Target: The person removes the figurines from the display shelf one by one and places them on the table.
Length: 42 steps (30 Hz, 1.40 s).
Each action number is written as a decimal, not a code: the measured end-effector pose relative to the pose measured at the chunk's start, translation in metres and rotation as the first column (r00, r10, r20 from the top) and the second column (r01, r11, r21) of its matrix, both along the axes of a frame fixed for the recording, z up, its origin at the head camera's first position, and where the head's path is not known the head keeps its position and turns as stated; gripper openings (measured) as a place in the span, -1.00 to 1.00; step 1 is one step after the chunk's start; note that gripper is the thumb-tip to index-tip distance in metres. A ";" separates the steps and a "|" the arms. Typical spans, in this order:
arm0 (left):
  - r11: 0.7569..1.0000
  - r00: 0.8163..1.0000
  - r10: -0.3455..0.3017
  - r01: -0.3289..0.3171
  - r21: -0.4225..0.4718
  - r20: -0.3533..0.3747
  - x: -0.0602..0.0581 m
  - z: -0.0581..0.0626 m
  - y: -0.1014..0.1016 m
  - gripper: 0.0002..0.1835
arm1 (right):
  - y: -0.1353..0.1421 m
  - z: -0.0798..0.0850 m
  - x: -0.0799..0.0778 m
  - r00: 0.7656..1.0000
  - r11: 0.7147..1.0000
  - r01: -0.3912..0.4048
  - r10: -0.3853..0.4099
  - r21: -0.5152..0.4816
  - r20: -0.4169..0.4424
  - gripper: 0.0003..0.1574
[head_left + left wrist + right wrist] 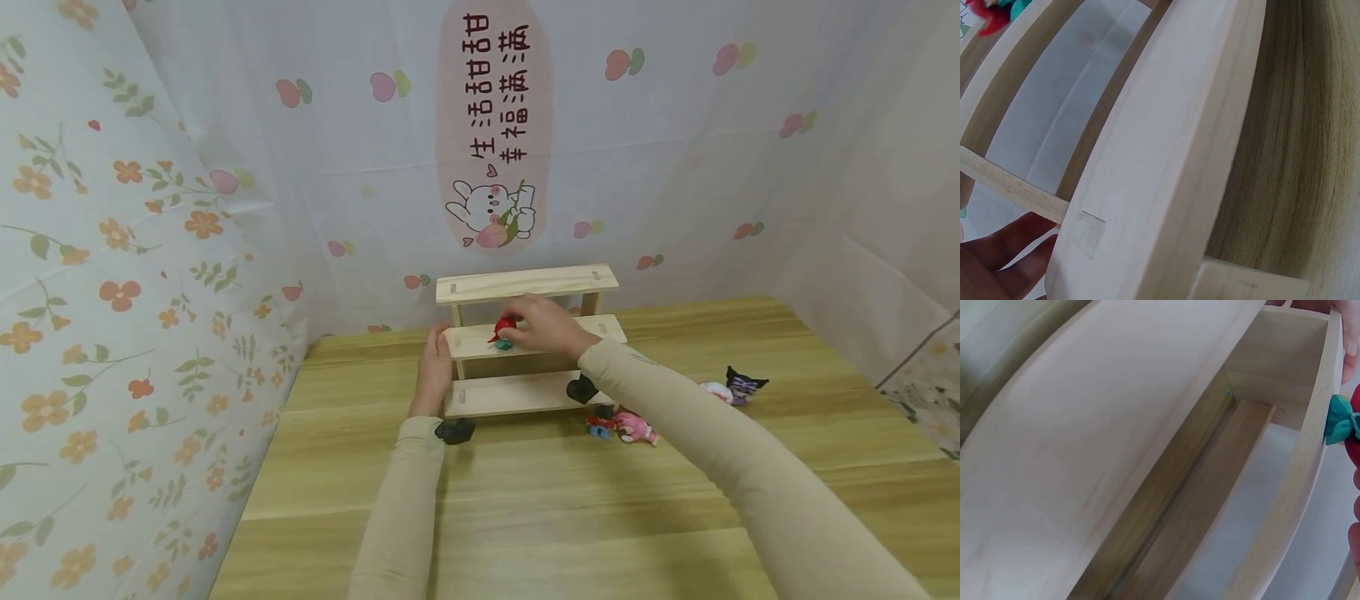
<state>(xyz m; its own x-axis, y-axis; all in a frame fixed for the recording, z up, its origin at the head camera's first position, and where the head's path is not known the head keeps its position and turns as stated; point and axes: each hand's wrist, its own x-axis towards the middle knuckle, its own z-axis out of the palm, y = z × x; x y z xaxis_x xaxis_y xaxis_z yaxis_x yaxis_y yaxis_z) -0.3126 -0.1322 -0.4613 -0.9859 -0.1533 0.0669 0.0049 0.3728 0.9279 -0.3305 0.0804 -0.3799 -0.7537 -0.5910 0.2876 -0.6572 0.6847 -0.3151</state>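
A three-tier wooden shelf rack [525, 286] stands at the back of the table. My left hand [432, 371] grips its left end, and in the left wrist view the fingers [1013, 244] reach around the side strut. Over the middle board, my right hand [546, 325] pinches a small figurine [502, 330] with red hair and a teal lower part. That figurine's teal end is right at the board's edge in the right wrist view, where much of the right hand is out of frame.
To the rack's right front lie a pink figurine [635, 428] and a red-and-blue one [600, 423]. Farther right are a black-and-purple figurine [742, 387] and a white-and-red item [717, 392], partly hidden by the right sleeve. A printed cloth [337, 167] hangs behind the table.
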 end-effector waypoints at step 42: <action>1.000 1.000 -0.013 0.013 -0.015 0.006 0.000 -0.002 0.000 -0.55 | 0.074 -0.037 0.072 0.998 0.998 -0.020 0.018 -0.051 -0.052 -0.71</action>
<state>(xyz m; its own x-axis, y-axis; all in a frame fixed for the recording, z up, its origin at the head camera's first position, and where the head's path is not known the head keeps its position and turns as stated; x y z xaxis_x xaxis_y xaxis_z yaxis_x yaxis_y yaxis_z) -0.3121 -0.1323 -0.4634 -0.9882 -0.1394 0.0631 0.0043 0.3867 0.9222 -0.2582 0.1547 -0.4172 -0.7257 -0.5886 0.3563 -0.6863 0.6556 -0.3149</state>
